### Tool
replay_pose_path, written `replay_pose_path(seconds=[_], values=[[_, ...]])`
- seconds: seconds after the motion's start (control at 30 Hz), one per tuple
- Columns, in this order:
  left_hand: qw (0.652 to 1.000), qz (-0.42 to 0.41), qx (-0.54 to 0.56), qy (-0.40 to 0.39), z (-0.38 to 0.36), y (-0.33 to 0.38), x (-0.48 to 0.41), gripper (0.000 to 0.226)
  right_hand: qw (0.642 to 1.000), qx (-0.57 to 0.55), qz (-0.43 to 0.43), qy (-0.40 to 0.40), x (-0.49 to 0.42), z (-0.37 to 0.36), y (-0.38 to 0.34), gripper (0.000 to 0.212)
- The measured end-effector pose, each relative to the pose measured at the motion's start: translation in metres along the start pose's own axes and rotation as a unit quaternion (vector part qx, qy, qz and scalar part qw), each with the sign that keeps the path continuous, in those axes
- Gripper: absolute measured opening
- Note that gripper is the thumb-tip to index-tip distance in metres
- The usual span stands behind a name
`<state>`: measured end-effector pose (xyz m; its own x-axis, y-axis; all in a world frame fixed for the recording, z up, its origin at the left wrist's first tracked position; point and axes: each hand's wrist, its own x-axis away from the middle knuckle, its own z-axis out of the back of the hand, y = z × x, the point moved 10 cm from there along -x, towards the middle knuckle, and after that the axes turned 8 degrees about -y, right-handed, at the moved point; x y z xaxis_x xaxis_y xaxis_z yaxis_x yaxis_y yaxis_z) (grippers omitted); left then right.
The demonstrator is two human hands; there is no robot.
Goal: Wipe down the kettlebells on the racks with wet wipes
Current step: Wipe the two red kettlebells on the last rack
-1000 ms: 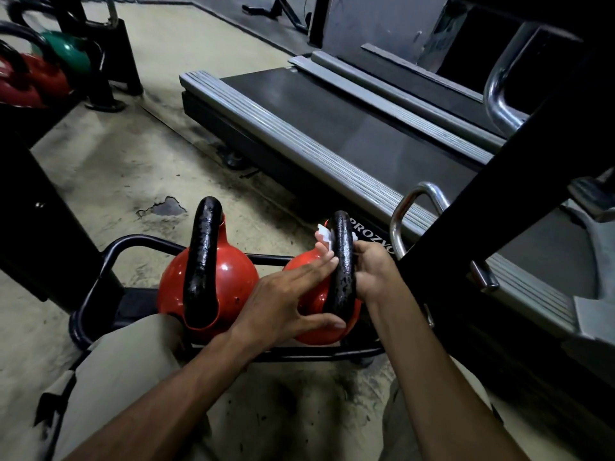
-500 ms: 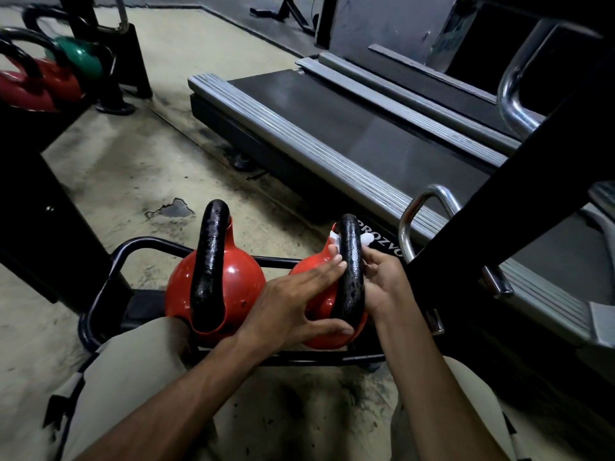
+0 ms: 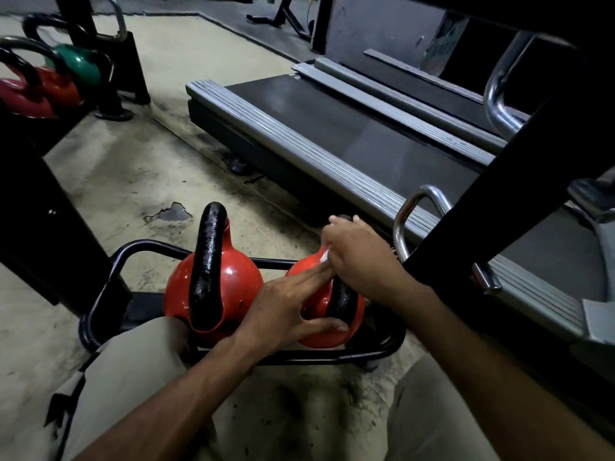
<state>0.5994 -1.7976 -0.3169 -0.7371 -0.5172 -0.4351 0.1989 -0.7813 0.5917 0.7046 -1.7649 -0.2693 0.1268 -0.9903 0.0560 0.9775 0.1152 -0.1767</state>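
At the rack's (image 3: pixel 100 294) right end, the right hand's (image 3: pixel 362 261) fingers clamp a wet wipe (image 3: pixel 324 257) over the top of the red kettlebell's (image 3: pixel 316 337) handle (image 3: pixel 341 301), which arcs down toward the person, while the left hand (image 3: pixel 283 314) lies straight-fingered on its body.

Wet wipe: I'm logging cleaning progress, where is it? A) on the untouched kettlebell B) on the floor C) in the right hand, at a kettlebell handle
C: the white wet wipe peeks from under the right hand, curled over the black handle.
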Motion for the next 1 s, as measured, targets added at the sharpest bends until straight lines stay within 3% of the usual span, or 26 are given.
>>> replay_pose_path(seconds=[0.1, 0.2, 0.27, 0.33, 0.4, 0.53, 0.6, 0.7, 0.8, 0.83, 0.87, 0.9, 1.0], values=[[1.000, 0.012, 0.000, 0.002, -0.002, 0.000, 0.005, 0.089, 0.987, 0.136, 0.029, -0.081, -0.005, -0.002, -0.010, 0.022], [0.999, 0.029, 0.009, 0.017, -0.004, 0.001, 0.011, 0.086, 0.984, 0.151, 0.000, -0.090, -0.019, -0.002, -0.002, 0.020], [0.999, 0.033, 0.016, 0.014, -0.006, 0.001, 0.014, 0.083, 0.998, 0.025, -0.053, 0.011, -0.013, 0.008, 0.014, 0.018], [0.999, 0.037, 0.023, 0.012, -0.005, 0.001, 0.015, 0.080, 0.975, -0.132, -0.081, 0.162, 0.019, 0.014, 0.021, 0.026], [0.999, 0.039, 0.032, 0.009, -0.003, 0.000, 0.015, 0.079, 0.915, -0.279, -0.124, 0.263, 0.061, 0.001, 0.026, 0.031], [0.999, 0.039, 0.037, 0.009, -0.002, -0.002, 0.013, 0.078, 0.777, -0.522, -0.198, 0.290, 0.074, -0.041, 0.050, 0.028], [0.998, 0.043, 0.045, 0.006, -0.004, -0.003, 0.013, 0.078, 0.669, -0.665, -0.213, 0.254, 0.059, -0.056, 0.057, 0.026], [0.998, 0.045, 0.048, 0.011, -0.003, -0.002, 0.013, 0.078, 0.490, -0.833, -0.237, 0.100, 0.042, -0.082, 0.037, 0.039], [0.998, 0.043, 0.046, 0.013, -0.002, -0.002, 0.013, 0.079, 0.423, -0.866, -0.260, 0.067, 0.037, -0.091, 0.035, 0.046], [0.998, 0.042, 0.045, 0.012, -0.002, -0.001, 0.013, 0.079, 0.423, -0.861, -0.268, 0.085, 0.037, -0.091, 0.037, 0.042], [0.998, 0.041, 0.047, 0.009, -0.003, -0.002, 0.013, 0.079, 0.451, -0.841, -0.274, 0.118, 0.038, -0.087, 0.040, 0.035], [0.998, 0.041, 0.050, 0.005, -0.004, -0.003, 0.012, 0.079, 0.511, -0.797, -0.275, 0.170, 0.042, -0.082, 0.048, 0.028], [0.997, 0.044, 0.057, 0.006, -0.004, -0.005, 0.012, 0.078, 0.770, -0.489, -0.251, 0.324, 0.070, -0.039, 0.055, 0.010]])
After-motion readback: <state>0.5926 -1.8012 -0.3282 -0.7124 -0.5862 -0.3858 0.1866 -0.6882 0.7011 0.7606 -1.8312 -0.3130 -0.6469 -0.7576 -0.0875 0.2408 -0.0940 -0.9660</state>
